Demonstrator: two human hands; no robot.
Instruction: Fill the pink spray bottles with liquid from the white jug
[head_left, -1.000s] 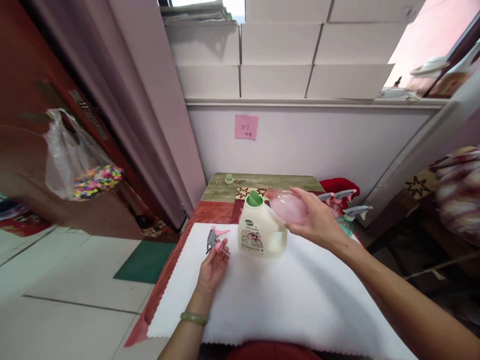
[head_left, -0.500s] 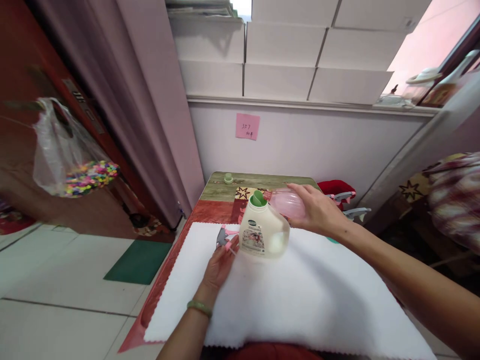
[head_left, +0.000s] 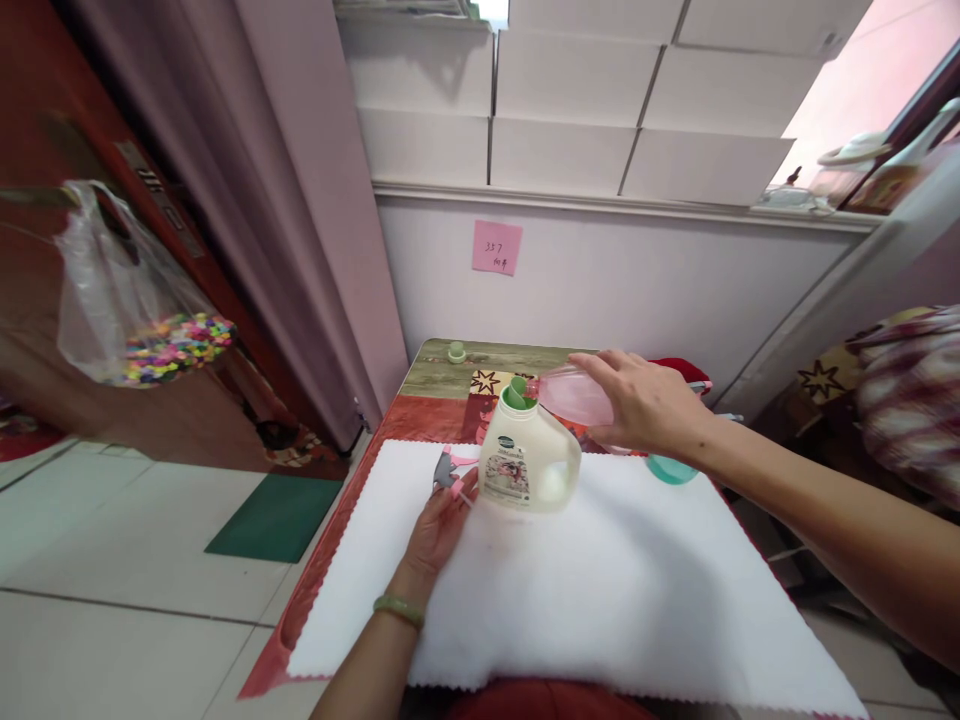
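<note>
A cream jug [head_left: 529, 464] with an open green spout stands on the white cloth [head_left: 585, 590]. My right hand [head_left: 641, 405] grips a clear pink bottle [head_left: 570, 397], lying on its side with its mouth at the jug's spout. My left hand [head_left: 442, 522] rests on the cloth just left of the jug, its fingers closed round a pink and grey spray trigger head [head_left: 452, 470].
A small green cap [head_left: 457, 351] sits at the table's far left edge. A teal bottle [head_left: 670, 467] and more spray bottles stand behind my right wrist. A bag of coloured beads [head_left: 142, 320] hangs at the left. A pink note [head_left: 496, 247] is stuck on the wall.
My right hand has tipped the pink bottle's mouth closer to the jug's spout. My left hand with the trigger head has slid right, up against the jug.
</note>
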